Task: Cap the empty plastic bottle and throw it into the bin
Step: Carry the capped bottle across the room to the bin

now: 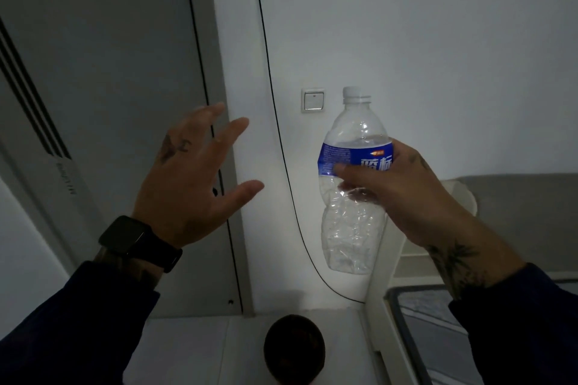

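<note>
Above the dark bin (294,348), the right hand (403,194) clasps the capped bottle (353,197); the left hand (194,178) hovers spread, empty. A crooked drop could miss the narrow mouth.

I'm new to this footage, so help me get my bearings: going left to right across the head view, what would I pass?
Watch → left hand → black cable → wall switch → plastic bottle → right hand.

Bottle (350,197): mid-body and label's right end hidden behind right-hand fingers (359,178). Dark round object (294,348) far below fingers: identity unclear, bottom cut off by frame edge.
</note>
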A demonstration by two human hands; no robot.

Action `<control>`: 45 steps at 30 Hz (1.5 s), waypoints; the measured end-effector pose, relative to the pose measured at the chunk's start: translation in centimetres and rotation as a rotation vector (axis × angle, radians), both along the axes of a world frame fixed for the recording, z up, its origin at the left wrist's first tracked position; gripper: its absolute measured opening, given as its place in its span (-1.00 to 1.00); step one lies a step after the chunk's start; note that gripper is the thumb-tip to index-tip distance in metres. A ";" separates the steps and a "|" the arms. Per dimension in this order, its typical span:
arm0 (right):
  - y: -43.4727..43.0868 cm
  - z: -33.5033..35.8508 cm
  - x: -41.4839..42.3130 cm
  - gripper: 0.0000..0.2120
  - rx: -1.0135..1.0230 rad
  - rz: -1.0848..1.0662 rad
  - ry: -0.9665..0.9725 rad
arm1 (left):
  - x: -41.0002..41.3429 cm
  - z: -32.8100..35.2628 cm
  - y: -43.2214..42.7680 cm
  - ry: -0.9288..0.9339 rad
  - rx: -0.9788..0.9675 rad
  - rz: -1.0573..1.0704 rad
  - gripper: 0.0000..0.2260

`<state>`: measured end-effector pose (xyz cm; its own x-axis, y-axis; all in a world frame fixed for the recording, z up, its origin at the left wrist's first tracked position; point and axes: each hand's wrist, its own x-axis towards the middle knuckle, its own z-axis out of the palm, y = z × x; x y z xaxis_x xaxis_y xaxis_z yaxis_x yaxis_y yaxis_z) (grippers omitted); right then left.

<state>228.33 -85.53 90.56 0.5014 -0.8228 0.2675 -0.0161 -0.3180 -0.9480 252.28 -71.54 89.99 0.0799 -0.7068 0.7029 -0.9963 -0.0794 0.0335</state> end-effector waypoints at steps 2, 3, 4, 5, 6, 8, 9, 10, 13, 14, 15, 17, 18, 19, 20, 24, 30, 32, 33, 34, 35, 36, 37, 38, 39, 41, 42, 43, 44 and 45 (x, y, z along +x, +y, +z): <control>-3.1 -1.2 1.9 -0.60 0.012 -0.017 0.009 | 2.2 -1.2 -3.6 0.019 0.015 -0.008 -0.28; -4.8 -2.0 2.7 -0.60 0.026 -0.020 0.017 | 3.1 -1.9 -5.5 0.032 0.028 -0.013 -0.28; -6.3 -2.8 3.5 -0.60 0.041 -0.022 0.025 | 4.0 -2.9 -7.1 0.039 0.047 -0.018 -0.28; -7.7 -3.8 4.2 -0.59 0.056 -0.023 0.031 | 4.7 -3.9 -8.7 0.034 0.066 -0.026 -0.29; -9.2 -4.9 4.9 -0.59 0.068 -0.025 0.035 | 5.4 -5.1 -10.2 0.025 0.082 -0.034 -0.30; -11.7 -7.5 6.0 -0.61 0.091 -0.023 0.039 | 6.2 -7.8 -12.8 0.006 0.096 -0.050 -0.32; -13.0 -9.1 6.4 -0.62 0.099 -0.018 0.041 | 6.6 -9.5 -14.0 0.001 0.097 -0.055 -0.32; -14.2 -11.1 6.8 -0.63 0.104 -0.011 0.040 | 6.9 -11.5 -15.1 -0.003 0.095 -0.061 -0.33; -17.5 -18.8 7.9 -0.63 0.132 -0.007 0.053 | 7.6 -19.3 -18.0 0.005 0.088 -0.074 -0.33; -18.7 -22.3 8.2 -0.63 0.139 0.000 0.065 | 7.8 -22.6 -18.9 0.002 0.091 -0.080 -0.34; -19.7 -26.2 8.6 -0.63 0.152 0.006 0.075 | 8.0 -26.4 -19.8 0.005 0.103 -0.088 -0.34; -21.4 -33.8 9.2 -0.66 0.197 0.004 0.082 | 8.2 -33.4 -21.3 0.022 0.119 -0.096 -0.35; -22.1 -38.5 9.5 -0.68 0.225 0.009 0.089 | 8.3 -37.7 -22.0 0.024 0.129 -0.100 -0.36; -22.6 -42.9 9.9 -0.70 0.254 0.012 0.090 | 8.5 -41.8 -22.6 0.028 0.137 -0.101 -0.36; -23.1 -47.4 10.2 -0.72 0.275 0.018 0.097 | 8.7 -45.8 -23.3 0.032 0.144 -0.101 -0.36; -24.3 -63.6 11.4 -0.71 0.375 0.015 0.143 | 9.4 -58.9 -25.2 0.035 0.151 -0.077 -0.36; -24.8 -82.8 13.5 -0.64 0.403 -0.010 0.279 | 10.7 -73.8 -26.9 0.010 0.130 -0.063 -0.36; -25.0 -86.7 14.4 -0.53 0.409 -0.026 0.328 | 11.1 -76.3 -27.2 0.015 0.131 -0.055 -0.36; -24.9 -88.3 14.9 -0.47 0.428 -0.030 0.359 | 11.2 -77.3 -27.3 0.026 0.129 -0.061 -0.36; -24.8 -89.8 15.4 -0.42 0.455 -0.032 0.388 | 11.4 -78.1 -27.3 0.035 0.130 -0.065 -0.36; -24.7 -90.9 15.7 -0.38 0.474 -0.033 0.411 | 11.5 -78.8 -27.3 0.039 0.135 -0.068 -0.37; -24.5 -92.0 16.0 -0.35 0.490 -0.030 0.424 | 11.6 -79.3 -27.3 0.039 0.141 -0.072 -0.37; -24.4 -92.8 16.2 -0.35 0.499 -0.028 0.436 | 11.7 -79.6 -27.2 0.032 0.142 -0.078 -0.37; -24.3 -93.6 16.5 -0.36 0.510 -0.029 0.448 | 11.8 -80.0 -27.1 0.025 0.147 -0.084 -0.36; -24.1 -94.1 16.7 -0.38 0.519 -0.031 0.462 | 11.9 -80.3 -27.0 0.021 0.147 -0.091 -0.36; -23.9 -95.3 17.0 -0.38 0.527 -0.047 0.491 | 12.2 -80.7 -26.7 0.007 0.145 -0.095 -0.36; -23.9 -95.8 17.1 -0.36 0.531 -0.054 0.510 | 12.3 -80.8 -26.6 0.003 0.140 -0.095 -0.36; -23.8 -96.2 17.3 -0.33 0.547 -0.060 0.531 | 12.4 -80.9 -26.5 0.001 0.133 -0.093 -0.36; -23.8 -96.6 17.3 -0.28 0.584 -0.062 0.531 | 12.5 -81.0 -26.4 0.002 0.124 -0.090 -0.36; -23.8 -96.8 17.3 -0.25 0.627 -0.057 0.526 | 12.5 -81.0 -26.2 0.005 0.115 -0.090 -0.36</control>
<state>245.64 -109.31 -6.24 0.3855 -0.7692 -0.5096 -0.5085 0.2837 -0.8130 264.79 -97.78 8.97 0.0155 -0.7874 0.6163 -0.9994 0.0070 0.0340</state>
